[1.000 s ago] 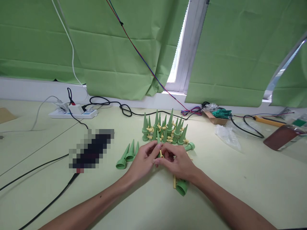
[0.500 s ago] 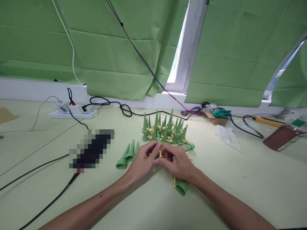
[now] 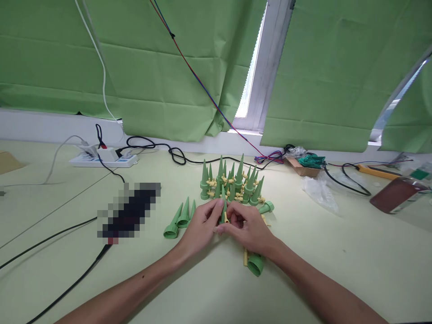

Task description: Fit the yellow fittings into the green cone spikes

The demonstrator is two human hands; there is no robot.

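Observation:
My left hand (image 3: 204, 223) is closed on a green spike (image 3: 223, 198) that points up between my hands. My right hand (image 3: 250, 227) pinches a small yellow piece (image 3: 226, 218) against the spike's lower part. Behind my hands stands a cluster of green spikes (image 3: 239, 175) with yellow valves. Several loose green spikes (image 3: 171, 231) lie left of my left hand. A green cap (image 3: 267, 207) sits beyond my right hand, and below that hand lie another green piece (image 3: 255, 264) and a yellow piece (image 3: 245, 257).
A dark pixelated object (image 3: 130, 211) with a cable lies at the left. Behind it is a white power strip (image 3: 103, 160). Toward the right are a cardboard box (image 3: 303, 168), clear plastic bags (image 3: 319, 192), a yellow-handled tool (image 3: 378, 171) and a reddish-brown bottle (image 3: 398, 194).
My left thumb and fingers have shifted slightly up along the spike, so more of its green body shows. My right hand stays nearly in place.

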